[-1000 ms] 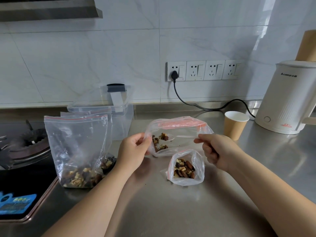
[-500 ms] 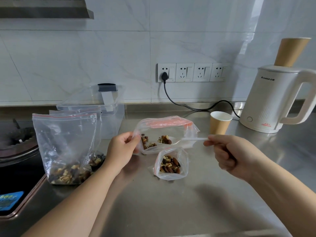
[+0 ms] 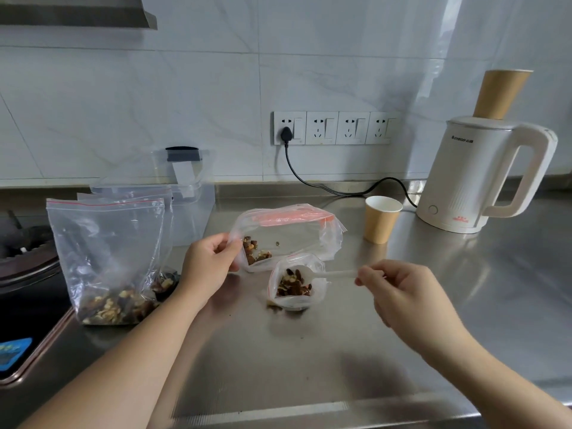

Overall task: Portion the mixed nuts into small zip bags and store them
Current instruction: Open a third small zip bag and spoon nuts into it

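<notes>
1. Spoon pinched in right hand, bowl over small bag of nuts on counter.
2. Left hand gripped rim of source bag behind it.

I see a steel counter filling the lower frame, reflecting soft light. White marble-look tile wall behind it. Range hood edge upper left, gas hob at left edge. Four-socket strip mid-wall, one black plug in, cable running right to a white kettle. Brighter glare upper right.
</notes>
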